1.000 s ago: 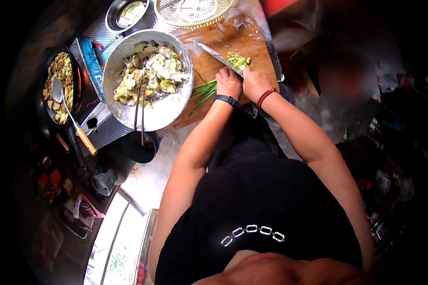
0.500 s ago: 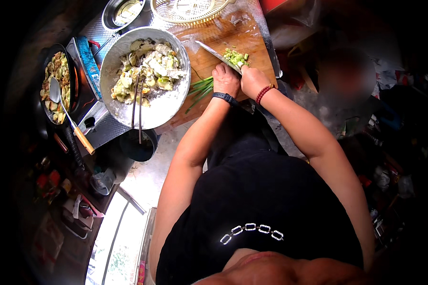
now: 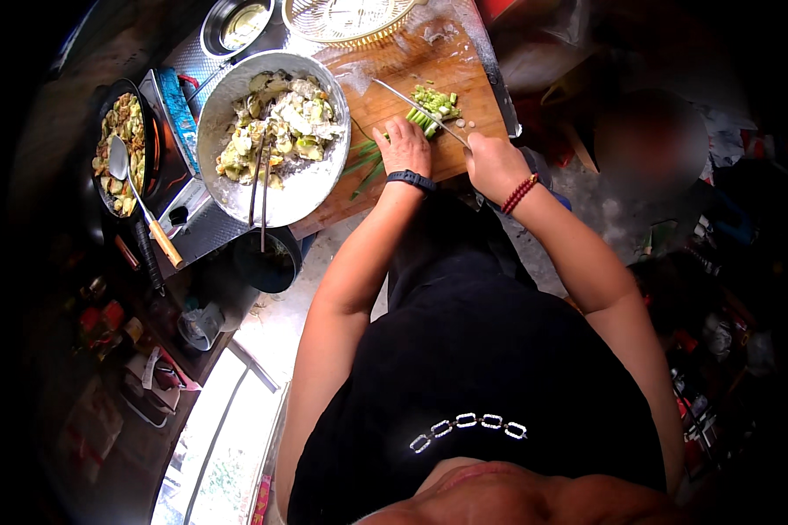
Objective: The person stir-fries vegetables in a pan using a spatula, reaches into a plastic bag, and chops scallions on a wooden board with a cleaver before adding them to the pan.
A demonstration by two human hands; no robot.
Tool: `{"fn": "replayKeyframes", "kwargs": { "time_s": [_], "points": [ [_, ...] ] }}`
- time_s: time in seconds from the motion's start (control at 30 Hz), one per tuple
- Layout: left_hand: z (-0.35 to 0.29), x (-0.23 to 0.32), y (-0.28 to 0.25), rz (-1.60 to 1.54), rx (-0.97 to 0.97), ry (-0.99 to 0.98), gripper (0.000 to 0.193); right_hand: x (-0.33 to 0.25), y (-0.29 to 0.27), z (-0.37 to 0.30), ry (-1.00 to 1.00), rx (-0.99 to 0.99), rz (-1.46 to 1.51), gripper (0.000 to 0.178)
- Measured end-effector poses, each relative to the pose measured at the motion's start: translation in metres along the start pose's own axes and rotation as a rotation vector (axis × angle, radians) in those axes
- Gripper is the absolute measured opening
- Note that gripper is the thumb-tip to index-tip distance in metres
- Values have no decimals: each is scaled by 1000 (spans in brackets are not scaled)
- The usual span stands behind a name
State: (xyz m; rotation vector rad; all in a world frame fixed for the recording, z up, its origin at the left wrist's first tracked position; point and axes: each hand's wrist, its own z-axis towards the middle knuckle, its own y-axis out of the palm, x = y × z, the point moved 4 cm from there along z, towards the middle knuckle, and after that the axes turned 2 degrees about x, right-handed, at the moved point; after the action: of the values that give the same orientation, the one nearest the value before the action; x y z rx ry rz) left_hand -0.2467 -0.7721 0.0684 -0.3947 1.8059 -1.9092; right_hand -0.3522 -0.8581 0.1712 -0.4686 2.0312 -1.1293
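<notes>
While both forearms reach up from the lower middle of the frame, the left hand (image 3: 404, 145) lies flat, fingers curled, pinning green onion stalks (image 3: 369, 161) to the wooden cutting board (image 3: 394, 96) at top centre. Right hand (image 3: 492, 164) is wrapped round the handle of a knife (image 3: 418, 109), blade angled up-left across the chopped green pile (image 3: 434, 101). Left of the board sits a big metal bowl (image 3: 271, 140) of mixed veg with chopsticks (image 3: 260, 184) across it, touching the board's edge. Far left, a dark pan (image 3: 124, 144) with a ladle (image 3: 140, 197); a woven basket (image 3: 350, 17) at the top edge.
</notes>
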Motion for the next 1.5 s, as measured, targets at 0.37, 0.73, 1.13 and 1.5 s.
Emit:
{"fn": "replayKeyframes", "kwargs": {
  "time_s": [0.37,0.73,1.13,1.5],
  "points": [
    [8,18,28,-108,-178,35,25,11,9,-31,149,-197,-182,14],
    [17,20,7,-91,-418,136,33,1,50,42,93,-65,-115,15],
    [9,17,29,-166,-288,83,30,10,51,27,114,-104,-81,15],
    [9,14,31,-265,-98,79,31,1,29,1,166,-186,-130,14]
  ]
}}
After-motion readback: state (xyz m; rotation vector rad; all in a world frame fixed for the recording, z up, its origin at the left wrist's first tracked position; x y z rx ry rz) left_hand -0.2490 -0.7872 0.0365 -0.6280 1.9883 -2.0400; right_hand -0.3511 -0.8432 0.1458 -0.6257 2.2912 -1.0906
